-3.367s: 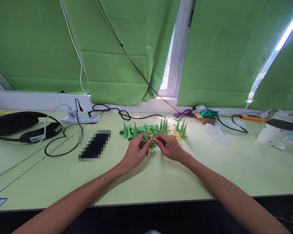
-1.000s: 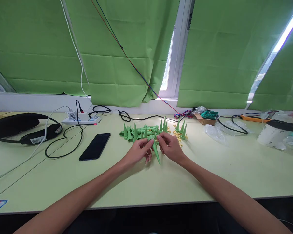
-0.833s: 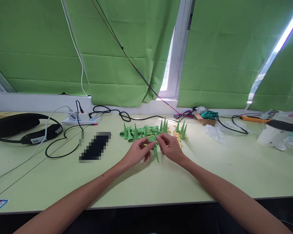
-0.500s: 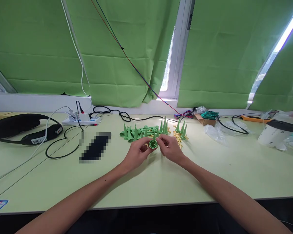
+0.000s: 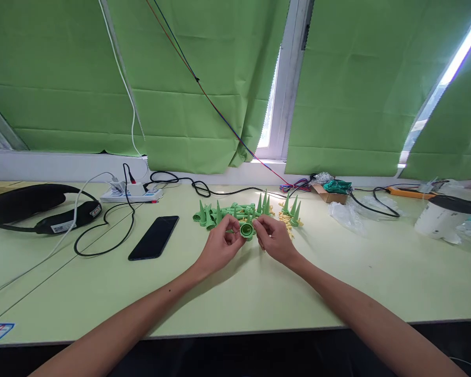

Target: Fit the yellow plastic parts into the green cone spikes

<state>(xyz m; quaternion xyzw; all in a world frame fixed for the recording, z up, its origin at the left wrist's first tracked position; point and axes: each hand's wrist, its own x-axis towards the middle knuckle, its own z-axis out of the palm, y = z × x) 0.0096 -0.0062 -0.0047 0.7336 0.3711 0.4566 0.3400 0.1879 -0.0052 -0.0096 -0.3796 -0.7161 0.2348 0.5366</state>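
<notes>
Green cone (image 5: 247, 231) sits near the middle of the frame between the two hands, open end facing the camera. From the left edge, a black headset (image 5: 68, 217) lies on the table (image 5: 188, 314), then a dark phone (image 5: 154, 238) at left of centre. The left hand (image 5: 220, 245) comes next, fingers curled, thumb at the cone's left side; whether they pinch it is hidden. Just behind are more green cones (image 5: 218, 212), some upright, some lying in a heap. The right hand (image 5: 275, 240) has thumb and forefinger drawn close together at the cone's right edge; what is between them is too small to tell. Loose yellow pieces (image 5: 287, 222) lie beyond it, with a few cones upright among them, and a lidded white cup (image 5: 435, 222) stands at right.

For good work here, I'd brace the cone low on its wall, leave the rim uncovered, and keep the mouth turned up to the eye. The right fingertips should work with light, straight pressure, since smooth tapering walls could slip or roll in a hard squeeze.
</notes>
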